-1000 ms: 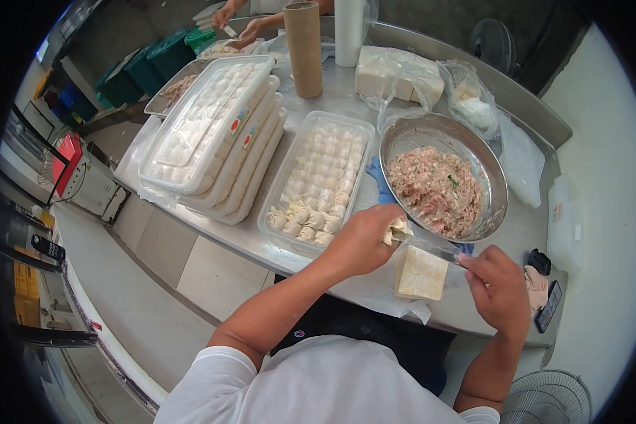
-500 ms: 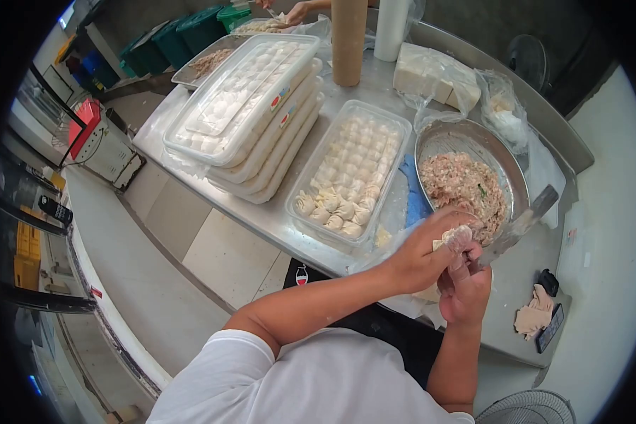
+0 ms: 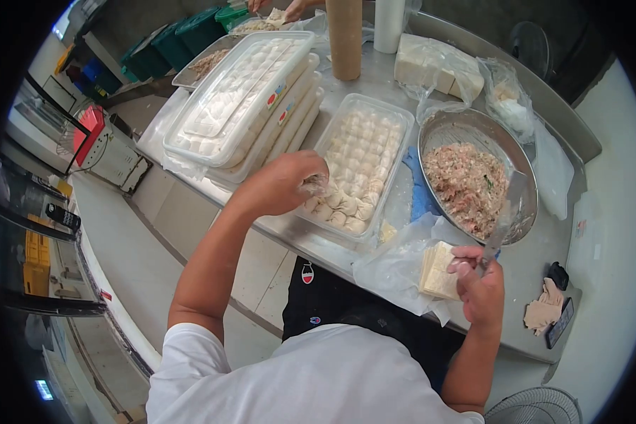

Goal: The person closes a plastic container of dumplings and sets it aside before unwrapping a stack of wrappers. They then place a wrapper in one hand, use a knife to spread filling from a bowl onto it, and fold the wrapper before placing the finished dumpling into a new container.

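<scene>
Now our L hand point(image 3: 293, 184), fingers curled, contents unclear, is at near-L edge of dumpling tray point(image 3: 381, 106), long axis running away; R hand point(image 3: 482, 283), farther, grips spatula point(image 3: 507, 208).

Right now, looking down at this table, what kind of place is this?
Probably a small kitchen where dumplings are made: there's a metal bowl of what looks like minced meat, a pile of flat wrappers, and a plastic tray filled with rows of dumplings.

The left hand point(image 3: 290, 180), held out forward, curls inward, apparently pinched; the right hand point(image 3: 483, 286) grips nearer the body.
</scene>
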Motion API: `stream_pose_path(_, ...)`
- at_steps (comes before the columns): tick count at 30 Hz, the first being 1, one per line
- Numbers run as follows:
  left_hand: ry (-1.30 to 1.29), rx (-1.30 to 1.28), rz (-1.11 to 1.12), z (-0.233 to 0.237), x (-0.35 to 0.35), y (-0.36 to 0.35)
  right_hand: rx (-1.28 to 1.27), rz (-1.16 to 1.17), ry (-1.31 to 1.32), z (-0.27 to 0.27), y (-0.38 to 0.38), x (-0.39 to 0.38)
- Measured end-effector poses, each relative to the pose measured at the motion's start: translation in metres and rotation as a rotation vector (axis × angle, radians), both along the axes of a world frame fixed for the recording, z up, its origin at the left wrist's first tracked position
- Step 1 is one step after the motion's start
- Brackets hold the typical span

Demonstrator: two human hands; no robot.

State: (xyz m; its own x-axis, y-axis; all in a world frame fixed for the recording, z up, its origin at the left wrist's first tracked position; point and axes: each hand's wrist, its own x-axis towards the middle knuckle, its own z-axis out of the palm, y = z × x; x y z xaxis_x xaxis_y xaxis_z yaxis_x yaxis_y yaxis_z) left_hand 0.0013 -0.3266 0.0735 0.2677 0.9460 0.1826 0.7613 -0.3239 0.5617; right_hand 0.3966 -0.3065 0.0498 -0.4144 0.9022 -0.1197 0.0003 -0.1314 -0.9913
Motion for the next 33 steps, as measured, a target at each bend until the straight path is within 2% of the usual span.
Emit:
stream_pose_path(1, 0.032, -0.028, 0.060, 0.002, -0.002, -0.002, 0.012, -0.022, -0.015, -0.001, 0.003, 0.005)
stream_pose_path(8, 0.213, -0.125, 0.078, -0.021, 0.002, 0.005, 0.075, -0.126, -0.189, 0.004, 0.007, 0.036)
stream_pose_path(10, 0.333, 0.006, 0.082, -0.027, -0.001, 0.006, 0.138, -0.157, -0.247, 0.003, 0.009, 0.047)
stream_pose_path(14, 0.394, 0.020, 0.036, -0.029, -0.006, 0.011, 0.142, -0.214, -0.343, 0.016, 0.008, 0.068)
stream_pose_path(16, 0.414, -0.050, 0.038, -0.028, -0.002, 0.010, 0.478, -0.181, -0.566, 0.019, 0.012, 0.078)
stream_pose_path(17, 0.469, -0.190, 0.057, -0.022, 0.001, 0.011, 0.476, -0.201, -0.580, 0.025, 0.012, 0.080)
stream_pose_path(19, 0.427, -0.098, 0.083, -0.023, 0.009, 0.005, 0.949, -0.128, -0.962, 0.040, 0.015, 0.077)
stream_pose_path(20, 0.391, -0.018, 0.130, -0.023, 0.013, 0.001, 0.948, -0.142, -0.970, 0.045, 0.017, 0.079)
stream_pose_path(21, 0.391, -0.013, 0.121, -0.014, 0.026, 0.000, 0.997, -0.108, -1.116, 0.050, 0.019, 0.079)
stream_pose_path(22, 0.261, 0.066, 0.094, -0.001, 0.049, -0.002, 1.041, -0.066, -1.262, 0.052, 0.020, 0.079)
stream_pose_path(23, 0.131, 0.140, 0.072, 0.004, 0.073, -0.003, 1.037, -0.064, -1.265, 0.053, 0.023, 0.074)
stream_pose_path(25, -0.172, 0.145, -0.109, -0.016, 0.121, -0.002, 1.084, -0.101, -1.469, 0.050, 0.030, 0.055)
stream_pose_path(26, -0.239, 0.140, -0.205, -0.027, 0.148, -0.001, 1.089, -0.098, -1.472, 0.045, 0.035, 0.048)
stream_pose_path(28, -0.307, 0.150, -0.336, -0.040, 0.199, -0.001, 1.084, 0.011, -1.514, 0.034, 0.043, 0.036)
stream_pose_path(29, -0.313, 0.158, -0.333, -0.047, 0.216, 0.002, 1.092, 0.012, -1.520, 0.035, 0.044, 0.031)
stream_pose_path(31, -0.073, 0.024, -0.380, -0.054, 0.237, 0.006, 0.990, 0.151, -1.554, 0.038, 0.046, 0.025)
stream_pose_path(33, -0.062, 0.027, -0.366, -0.056, 0.243, 0.005, 0.988, 0.172, -1.520, 0.047, 0.052, 0.028)
